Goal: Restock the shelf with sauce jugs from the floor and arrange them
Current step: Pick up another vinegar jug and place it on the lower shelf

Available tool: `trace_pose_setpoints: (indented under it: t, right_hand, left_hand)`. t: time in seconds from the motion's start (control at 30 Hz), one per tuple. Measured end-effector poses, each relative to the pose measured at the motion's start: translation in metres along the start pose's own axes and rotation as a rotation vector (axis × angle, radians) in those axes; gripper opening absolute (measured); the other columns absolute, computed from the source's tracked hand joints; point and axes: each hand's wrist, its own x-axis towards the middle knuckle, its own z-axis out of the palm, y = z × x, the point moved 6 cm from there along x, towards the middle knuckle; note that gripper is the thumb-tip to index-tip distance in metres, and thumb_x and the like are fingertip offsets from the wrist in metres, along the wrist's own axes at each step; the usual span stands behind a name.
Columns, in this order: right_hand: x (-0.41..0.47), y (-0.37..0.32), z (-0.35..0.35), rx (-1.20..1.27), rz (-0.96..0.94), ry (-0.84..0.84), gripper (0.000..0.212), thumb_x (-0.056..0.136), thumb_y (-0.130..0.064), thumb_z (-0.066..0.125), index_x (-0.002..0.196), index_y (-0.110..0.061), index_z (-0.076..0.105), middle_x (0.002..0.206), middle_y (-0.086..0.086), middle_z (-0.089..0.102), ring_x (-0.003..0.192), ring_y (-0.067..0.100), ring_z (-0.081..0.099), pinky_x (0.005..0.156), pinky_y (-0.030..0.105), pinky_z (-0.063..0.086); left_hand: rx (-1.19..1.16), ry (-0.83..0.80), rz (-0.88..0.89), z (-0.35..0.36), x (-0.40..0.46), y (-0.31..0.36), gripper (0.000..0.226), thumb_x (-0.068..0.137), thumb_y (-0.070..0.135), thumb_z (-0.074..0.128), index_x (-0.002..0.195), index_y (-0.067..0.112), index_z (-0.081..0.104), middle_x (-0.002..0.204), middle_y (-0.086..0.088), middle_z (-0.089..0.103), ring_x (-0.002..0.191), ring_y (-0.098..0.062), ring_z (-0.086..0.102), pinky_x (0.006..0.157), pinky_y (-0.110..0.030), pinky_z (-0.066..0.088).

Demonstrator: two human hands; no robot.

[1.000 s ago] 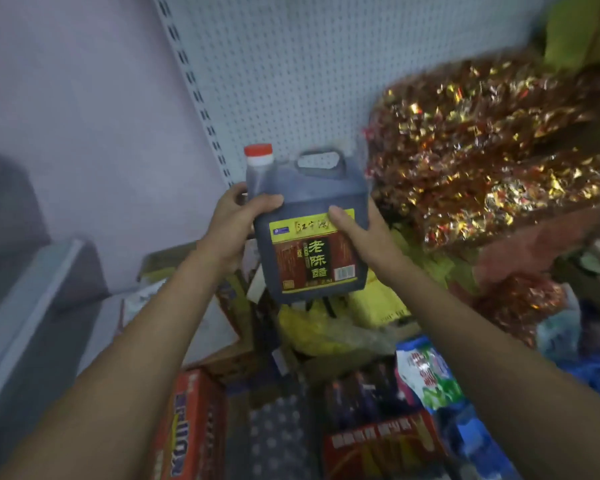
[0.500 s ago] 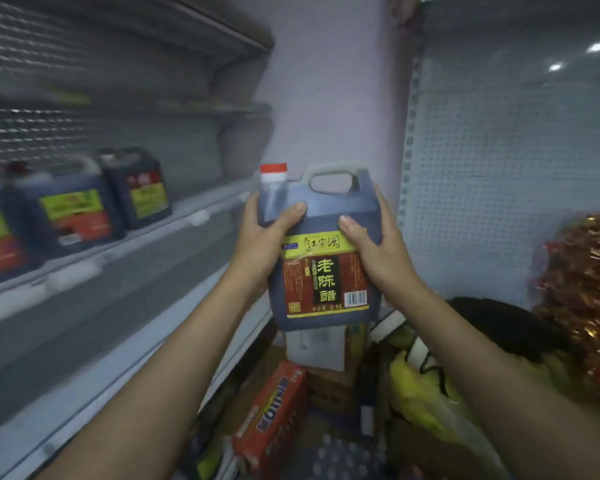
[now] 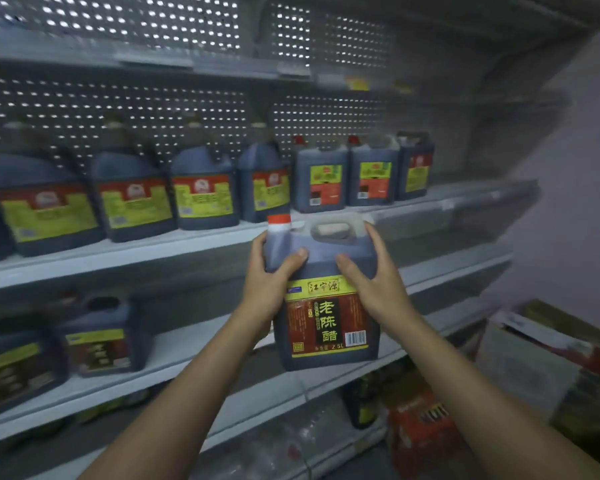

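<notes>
I hold a dark sauce jug (image 3: 326, 306) with a red cap and a yellow-and-red label upright in front of the shelves. My left hand (image 3: 269, 284) grips its left side below the cap. My right hand (image 3: 371, 275) grips its right side below the handle. A row of several similar jugs (image 3: 321, 174) stands on the upper shelf (image 3: 465, 199), whose right end is bare. Two more jugs (image 3: 101, 336) stand at the left of the lower shelf (image 3: 440, 268).
A cardboard box (image 3: 541, 358) and a red carton (image 3: 420, 424) sit on the floor at the lower right. A dark bottle (image 3: 361, 396) stands beside the carton. A plain wall closes the right side.
The view has swung left from the floor goods and end wall to face the shelves. Both hands have kept their grip on the jug, which stays upright before me.
</notes>
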Motion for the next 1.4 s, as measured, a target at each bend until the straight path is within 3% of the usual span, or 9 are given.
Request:
trace_pose_setpoints:
  t: [0.2, 0.43, 0.63, 0.77, 0.87, 1.07, 1.17, 1.33, 1.4]
  right_hand:
    - [0.031, 0.052, 0.169, 0.095, 0.056, -0.159, 0.074, 0.086, -0.045, 0.076, 0.138, -0.066, 0.027, 0.122, -0.035, 0.054, 0.104, 0.001, 0.068, 0.077, 0.024, 0.062]
    - [0.041, 0.128, 0.287, 0.137, 0.133, -0.238, 0.091, 0.081, -0.041, 0.076, 0.156, -0.041, 0.026, 0.128, -0.029, 0.053, 0.103, -0.016, 0.064, 0.076, 0.015, 0.057]
    - [0.072, 0.176, 0.318, 0.081, 0.156, -0.322, 0.090, 0.076, -0.047, 0.081, 0.153, -0.043, 0.035, 0.142, -0.011, 0.058, 0.118, 0.005, 0.066, 0.087, 0.029, 0.061]
    - [0.096, 0.198, 0.327, 0.085, 0.154, -0.346, 0.093, 0.075, -0.046, 0.080, 0.154, -0.044, 0.031, 0.136, -0.015, 0.056, 0.103, -0.005, 0.068, 0.074, 0.023, 0.060]
    - [0.117, 0.217, 0.325, 0.085, 0.167, -0.369, 0.091, 0.083, -0.035, 0.080, 0.155, -0.043, 0.025, 0.128, -0.020, 0.049, 0.089, -0.003, 0.069, 0.065, 0.019, 0.059]
    - [0.147, 0.253, 0.328, 0.088, 0.152, -0.411, 0.077, 0.084, -0.030, 0.083, 0.145, -0.034, 0.034, 0.126, -0.015, 0.061, 0.094, -0.010, 0.069, 0.066, 0.021, 0.059]
    - [0.151, 0.271, 0.338, 0.100, 0.192, -0.456, 0.082, 0.081, -0.032, 0.086, 0.145, -0.031, 0.034, 0.133, -0.002, 0.062, 0.098, 0.000, 0.072, 0.069, 0.024, 0.061]
    - [0.156, 0.288, 0.354, 0.020, 0.234, -0.513, 0.059, 0.080, -0.030, 0.087, 0.116, -0.037, 0.041, 0.121, -0.003, 0.061, 0.093, 0.003, 0.069, 0.069, 0.022, 0.060]
    - [0.158, 0.290, 0.358, 0.002, 0.264, -0.523, 0.064, 0.081, -0.033, 0.086, 0.120, -0.037, 0.035, 0.119, -0.004, 0.057, 0.094, 0.000, 0.063, 0.067, 0.018, 0.056]
  left_hand:
    - [0.145, 0.161, 0.006, -0.163, 0.022, -0.019, 0.057, 0.089, 0.029, 0.079, 0.136, 0.035, 0.047, 0.117, 0.002, 0.072, 0.092, -0.014, 0.076, 0.076, -0.035, 0.064]
    - [0.266, 0.186, -0.046, -0.277, 0.042, -0.070, 0.056, 0.091, 0.031, 0.077, 0.134, 0.041, 0.043, 0.120, 0.003, 0.069, 0.095, -0.016, 0.075, 0.080, -0.041, 0.064]
    - [0.321, 0.266, -0.024, -0.303, 0.068, -0.116, 0.052, 0.093, 0.027, 0.074, 0.134, 0.037, 0.044, 0.117, 0.006, 0.069, 0.100, -0.011, 0.072, 0.085, -0.040, 0.063]
    - [0.352, 0.291, -0.031, -0.308, 0.094, -0.139, 0.048, 0.093, 0.031, 0.074, 0.131, 0.039, 0.046, 0.118, 0.007, 0.068, 0.101, -0.013, 0.073, 0.081, -0.038, 0.064]
    - [0.367, 0.317, -0.038, -0.302, 0.117, -0.155, 0.035, 0.095, 0.025, 0.072, 0.122, 0.024, 0.049, 0.114, 0.000, 0.068, 0.098, -0.015, 0.073, 0.078, -0.035, 0.064]
    - [0.376, 0.436, -0.135, -0.302, 0.148, -0.181, 0.019, 0.097, 0.027, 0.069, 0.103, 0.021, 0.052, 0.111, -0.011, 0.065, 0.107, -0.025, 0.068, 0.093, -0.051, 0.058]
    - [0.392, 0.467, -0.197, -0.307, 0.153, -0.188, 0.029, 0.092, 0.037, 0.073, 0.105, 0.020, 0.052, 0.114, -0.010, 0.064, 0.108, -0.024, 0.067, 0.094, -0.052, 0.057]
    - [0.439, 0.506, -0.227, -0.322, 0.152, -0.196, 0.053, 0.078, 0.056, 0.080, 0.103, 0.018, 0.052, 0.110, -0.012, 0.066, 0.104, -0.025, 0.069, 0.092, -0.053, 0.059]
    - [0.461, 0.487, -0.234, -0.325, 0.153, -0.194, 0.066, 0.068, 0.066, 0.078, 0.102, 0.014, 0.056, 0.106, -0.013, 0.070, 0.101, -0.026, 0.072, 0.088, -0.054, 0.059]
